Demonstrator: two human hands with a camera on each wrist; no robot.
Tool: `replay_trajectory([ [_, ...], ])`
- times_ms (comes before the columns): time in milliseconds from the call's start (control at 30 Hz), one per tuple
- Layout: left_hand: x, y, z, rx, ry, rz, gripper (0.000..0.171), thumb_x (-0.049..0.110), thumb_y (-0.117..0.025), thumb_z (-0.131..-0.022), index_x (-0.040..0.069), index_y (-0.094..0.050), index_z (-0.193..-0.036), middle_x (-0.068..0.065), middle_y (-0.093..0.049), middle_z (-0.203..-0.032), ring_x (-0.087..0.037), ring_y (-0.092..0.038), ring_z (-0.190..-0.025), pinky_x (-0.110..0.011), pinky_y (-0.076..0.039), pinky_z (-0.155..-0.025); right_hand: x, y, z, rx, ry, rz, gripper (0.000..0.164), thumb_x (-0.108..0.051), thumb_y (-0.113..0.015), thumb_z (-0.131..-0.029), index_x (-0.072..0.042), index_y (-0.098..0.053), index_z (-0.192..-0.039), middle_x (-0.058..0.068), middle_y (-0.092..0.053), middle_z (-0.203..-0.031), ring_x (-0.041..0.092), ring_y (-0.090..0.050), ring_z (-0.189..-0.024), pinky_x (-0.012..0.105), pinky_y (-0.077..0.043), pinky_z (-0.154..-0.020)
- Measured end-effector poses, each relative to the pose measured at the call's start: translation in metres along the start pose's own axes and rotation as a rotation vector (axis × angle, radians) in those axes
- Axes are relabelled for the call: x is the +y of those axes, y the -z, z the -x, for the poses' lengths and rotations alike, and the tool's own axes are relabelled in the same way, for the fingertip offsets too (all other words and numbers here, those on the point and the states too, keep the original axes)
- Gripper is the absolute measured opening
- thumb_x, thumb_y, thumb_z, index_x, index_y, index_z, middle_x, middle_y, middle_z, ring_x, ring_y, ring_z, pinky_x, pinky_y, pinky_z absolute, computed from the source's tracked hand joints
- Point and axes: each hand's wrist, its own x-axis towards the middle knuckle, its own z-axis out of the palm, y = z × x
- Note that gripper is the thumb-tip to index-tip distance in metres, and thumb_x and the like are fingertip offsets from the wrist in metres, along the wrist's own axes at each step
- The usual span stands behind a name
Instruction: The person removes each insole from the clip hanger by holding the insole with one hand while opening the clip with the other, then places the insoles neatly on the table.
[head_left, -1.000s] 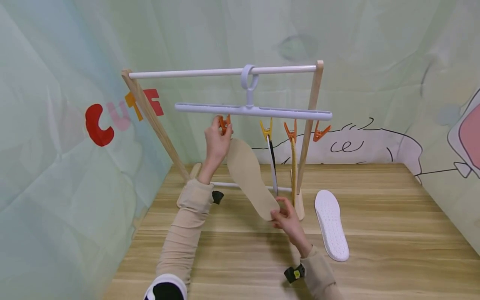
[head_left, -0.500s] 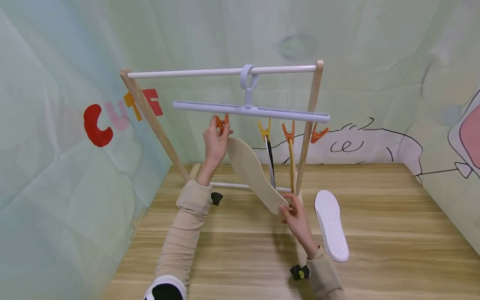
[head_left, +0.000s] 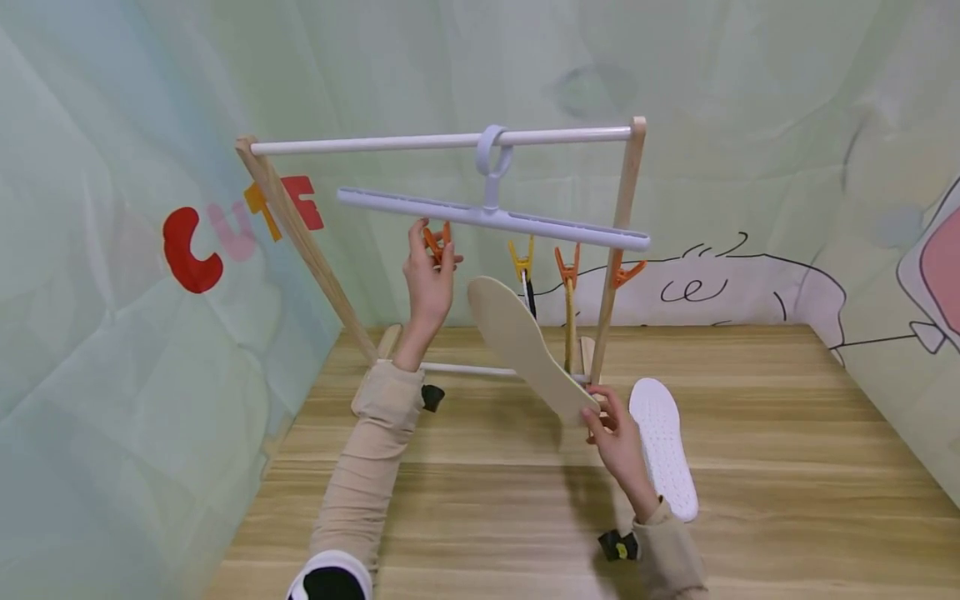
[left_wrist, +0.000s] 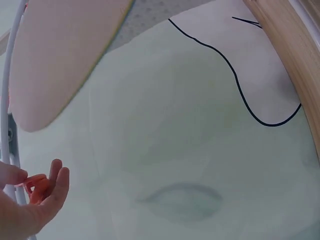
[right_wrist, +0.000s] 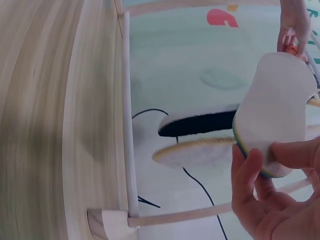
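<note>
My left hand (head_left: 429,287) pinches an orange clothespin (head_left: 437,243) below the left part of a lilac hanger (head_left: 491,218). Between the thumb and fingers of my right hand (head_left: 622,442) is the lower end of a beige insole (head_left: 525,342), which slants up and left in the air. Its upper end stands a little right of the clothespin, apart from it. In the right wrist view, the insole (right_wrist: 280,105) shows its pale face and a coloured edge. The left wrist view has the insole's rounded end (left_wrist: 55,75) beyond my left fingers.
Under the hanger's right half, a yellow clothespin (head_left: 522,265) and an orange clothespin (head_left: 567,271) hold hanging insoles; another orange clothespin (head_left: 628,273) hangs at the end. A wooden rack (head_left: 624,192) carries the hanger. A white insole (head_left: 663,450) lies on the table (head_left: 787,467).
My right hand has moved right with the beige insole, whose upper end has come away from the left hand's clothespin. The hanger tilts more, left end higher, and my left hand is slightly higher.
</note>
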Motion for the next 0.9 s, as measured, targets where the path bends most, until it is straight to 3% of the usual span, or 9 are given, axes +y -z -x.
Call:
replay_trajectory([
  [167,0.000,-0.001,-0.002,-0.007,0.004,-0.004,0.036,0.002,-0.049,-0.088,-0.005,-0.038,-0.122,-0.024,-0.054,-0.111,-0.034,-0.065,-0.076,-0.031,-0.054,-0.065,-0.001,0.009,0.001,0.036,0.023,-0.036,0.026,0.000,-0.054,-0.085,-0.002,-0.048,-0.110,0.024,-0.061,-0.102,0.006,-0.059,-0.069,0.027,-0.050,-0.051],
  [400,-0.002,-0.002,-0.002,0.001,0.001,-0.004,0.034,-0.002,-0.049,-0.086,-0.007,-0.041,-0.119,-0.022,-0.051,-0.110,-0.035,-0.063,-0.077,-0.015,-0.049,-0.055,-0.005,0.024,0.003,0.077,0.043,-0.040,0.024,0.001,-0.055,-0.084,0.000,-0.046,-0.107,-0.020,-0.059,-0.086,0.003,-0.058,-0.069,0.023,-0.048,-0.053],
  [667,-0.002,-0.002,0.003,-0.016,0.004,-0.047,0.038,-0.002,-0.049,-0.086,-0.009,-0.040,-0.122,-0.025,-0.049,-0.113,-0.034,-0.059,-0.084,-0.037,-0.054,-0.064,-0.010,0.039,0.005,0.102,0.085,-0.021,0.023,0.004,-0.054,-0.084,0.003,-0.043,-0.104,-0.017,-0.058,-0.076,0.000,-0.055,-0.063,0.020,-0.046,-0.051],
  [900,-0.002,-0.001,0.007,-0.046,0.047,-0.055,0.039,0.000,-0.049,-0.087,-0.006,-0.039,-0.124,-0.025,-0.047,-0.115,-0.035,-0.060,-0.088,-0.037,-0.054,-0.068,-0.007,0.050,0.004,0.096,0.071,0.029,0.023,0.006,-0.053,-0.084,0.003,-0.043,-0.104,-0.020,-0.056,-0.074,-0.002,-0.053,-0.061,0.021,-0.046,-0.050],
])
